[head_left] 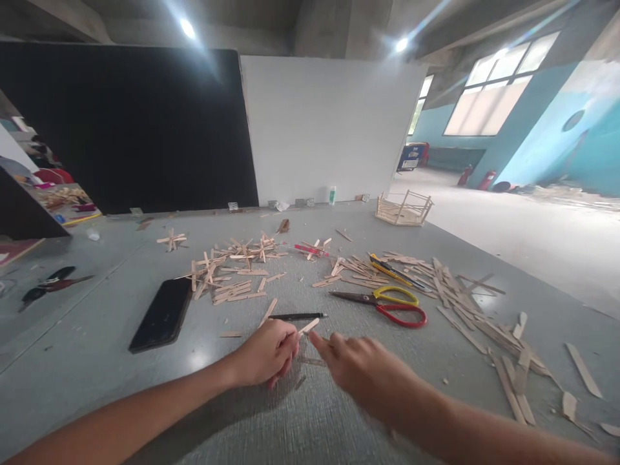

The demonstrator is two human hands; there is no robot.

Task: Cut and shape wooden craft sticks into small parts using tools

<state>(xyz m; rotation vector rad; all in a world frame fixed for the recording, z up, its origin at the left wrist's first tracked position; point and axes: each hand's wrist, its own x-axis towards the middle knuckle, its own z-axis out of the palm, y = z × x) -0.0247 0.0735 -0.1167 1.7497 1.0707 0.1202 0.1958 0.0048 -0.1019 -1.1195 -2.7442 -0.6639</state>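
Over the table's near middle, my left hand [270, 352] is closed on a short wooden craft stick [310, 326], whose pale end points up and right. My right hand [361, 365] is closed just to its right, index finger reaching toward the stick; what it grips, if anything, is hidden. A black pen [295, 316] lies just beyond both hands. Farther right are scissors [382, 300] with one yellow and one red handle, blades pointing left. A yellow utility knife [392, 270] rests on loose sticks behind them.
A black phone [162, 315] lies to the left, with keys [48, 284] farther out. Piles of craft sticks [242, 290] spread across the middle, more sticks [484, 329] to the right. A small stick-built fence model [404, 210] and a small bottle [332, 195] stand at the back.
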